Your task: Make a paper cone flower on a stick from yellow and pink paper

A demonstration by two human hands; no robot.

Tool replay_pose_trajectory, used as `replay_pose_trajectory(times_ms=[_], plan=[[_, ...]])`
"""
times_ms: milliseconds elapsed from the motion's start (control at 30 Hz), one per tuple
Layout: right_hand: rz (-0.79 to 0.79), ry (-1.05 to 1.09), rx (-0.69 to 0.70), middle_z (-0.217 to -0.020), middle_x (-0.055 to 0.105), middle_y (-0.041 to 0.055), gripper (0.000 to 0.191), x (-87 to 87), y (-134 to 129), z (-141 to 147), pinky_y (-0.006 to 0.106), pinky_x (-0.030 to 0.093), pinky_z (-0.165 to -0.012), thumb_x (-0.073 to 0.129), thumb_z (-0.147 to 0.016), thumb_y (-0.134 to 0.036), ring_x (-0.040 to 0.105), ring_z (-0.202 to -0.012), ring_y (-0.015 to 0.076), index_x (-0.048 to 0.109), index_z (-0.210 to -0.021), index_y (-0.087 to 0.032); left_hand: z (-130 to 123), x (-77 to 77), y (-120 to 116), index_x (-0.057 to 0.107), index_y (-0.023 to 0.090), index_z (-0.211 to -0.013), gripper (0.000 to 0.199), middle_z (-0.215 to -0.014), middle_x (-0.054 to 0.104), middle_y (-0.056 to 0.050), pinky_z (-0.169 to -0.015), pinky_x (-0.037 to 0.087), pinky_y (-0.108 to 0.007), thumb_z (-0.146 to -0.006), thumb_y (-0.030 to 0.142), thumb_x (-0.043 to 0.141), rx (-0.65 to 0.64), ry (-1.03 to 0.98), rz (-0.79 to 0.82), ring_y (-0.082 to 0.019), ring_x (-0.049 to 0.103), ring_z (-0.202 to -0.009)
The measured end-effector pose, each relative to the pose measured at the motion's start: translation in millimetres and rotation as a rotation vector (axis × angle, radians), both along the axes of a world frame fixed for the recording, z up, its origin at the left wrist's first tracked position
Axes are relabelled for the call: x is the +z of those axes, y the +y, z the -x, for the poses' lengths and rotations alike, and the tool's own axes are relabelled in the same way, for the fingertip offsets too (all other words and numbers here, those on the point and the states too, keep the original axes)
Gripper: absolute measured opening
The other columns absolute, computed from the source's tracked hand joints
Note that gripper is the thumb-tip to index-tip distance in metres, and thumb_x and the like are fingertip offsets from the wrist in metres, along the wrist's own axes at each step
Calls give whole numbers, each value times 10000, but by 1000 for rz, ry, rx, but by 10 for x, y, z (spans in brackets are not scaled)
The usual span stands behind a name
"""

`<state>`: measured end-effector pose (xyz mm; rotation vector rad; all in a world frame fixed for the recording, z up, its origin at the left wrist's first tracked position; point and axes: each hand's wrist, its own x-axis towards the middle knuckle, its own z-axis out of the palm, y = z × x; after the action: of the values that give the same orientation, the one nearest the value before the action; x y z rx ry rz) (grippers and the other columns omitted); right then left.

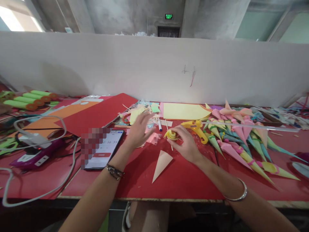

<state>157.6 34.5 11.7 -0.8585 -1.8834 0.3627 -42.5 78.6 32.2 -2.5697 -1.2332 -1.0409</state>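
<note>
from afar, i'm pinching the yellow coil (171, 134) near the glue gun (200, 131) with my right hand (187, 145).
my left hand (139, 131) is hovering wide; the coil's looking light, crushable, so i'm favouring its rim.

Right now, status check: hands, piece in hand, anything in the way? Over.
Right hand holding yellow coiled-paper rosette. Left hand open, nothing visible in it. Possibly in the way: yellow plastic glue gun, close beside right hand.

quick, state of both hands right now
Left hand: open, nothing seen in it.
Right hand: closed, holding the yellow paper coil.
</note>
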Motion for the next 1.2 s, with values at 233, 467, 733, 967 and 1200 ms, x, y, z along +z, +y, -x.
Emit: replay_pose_trajectory(times_ms=[233,467,733,967,1200], plan=[[6,-65,-49,-853,495,35,170,-19,19,-20,287,444,-662,546,-764,-250,508,-766,170,484,-919,-218,-291,-197,-140,317,172,-1233,494,-964,565,-57,-704,421,-265,-821,427,410,-416,-64,429,-163,536,-806],[15,-195,-86,-890,498,45,220,-37,23,-23,292,440,-645,541,-748,-228,510,-779,179,445,-945,-206,-355,-160,-182,487,159,-959,228,-826,588,-26,-626,391,-230,-823,333,433,-316,-14,367,-136,527,-696],[43,-166,19,-967,477,63,376,-27,-3,-6,298,458,-674,492,-733,-149,493,-736,153,419,-1099,-194,-327,-161,-184,522,148,-897,217,-720,597,-18,-558,372,-227,-814,303,394,-169,65,311,-130,512,-596],[63,-71,-7,-972,467,57,321,-3,-5,2,321,468,-713,455,-790,-172,507,-725,143,457,-1106,-227,-295,-127,-177,499,150,-1017,293,-740,606,-32,-556,384,-230,-830,341,379,-130,99,321,-138,524,-596],[33,-28,-53,-984,489,61,300,-10,23,-10,332,441,-822,454,-807,-152,502,-922,174,497,-1095,-226,-281,-139,-157,461,160,-1106,322,-793,624,-46,-567,403,-233,-841,325,383,-132,124,289,-147,555,-623]])
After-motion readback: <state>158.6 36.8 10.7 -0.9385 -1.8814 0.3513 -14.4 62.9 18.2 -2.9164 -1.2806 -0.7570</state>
